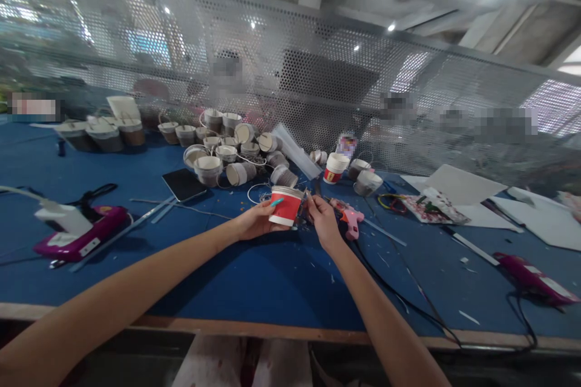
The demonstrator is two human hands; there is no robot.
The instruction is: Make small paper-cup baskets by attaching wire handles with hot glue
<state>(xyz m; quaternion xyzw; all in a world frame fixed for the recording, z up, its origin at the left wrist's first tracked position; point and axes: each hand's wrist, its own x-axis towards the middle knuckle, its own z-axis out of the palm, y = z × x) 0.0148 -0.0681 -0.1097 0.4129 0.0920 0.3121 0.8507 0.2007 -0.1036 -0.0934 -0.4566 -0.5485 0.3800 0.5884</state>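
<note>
A red paper cup (287,208) with a pale rim is upright just above the blue table (254,281), my left hand (256,222) wrapped round its left side. At the cup's right edge, my right hand (320,211) has thumb and fingers pinched together; what lies between them is too small to make out. Close to the right hand, a pink hot glue gun (351,217) lies on the table. Behind the cup sits a tipped small bucket-like cup (284,177) wrapped in grey-brown material. A stack of red and white paper cups (336,168) stands farther back.
Several wrapped cups with handles (209,169) crowd the back left. A black phone (184,184) lies before them. Purple power strips (82,234) sit at left and right. White sheets (458,184), glue sticks (297,151) and black cable (390,287) lie about. A perforated metal screen (254,66) stands behind.
</note>
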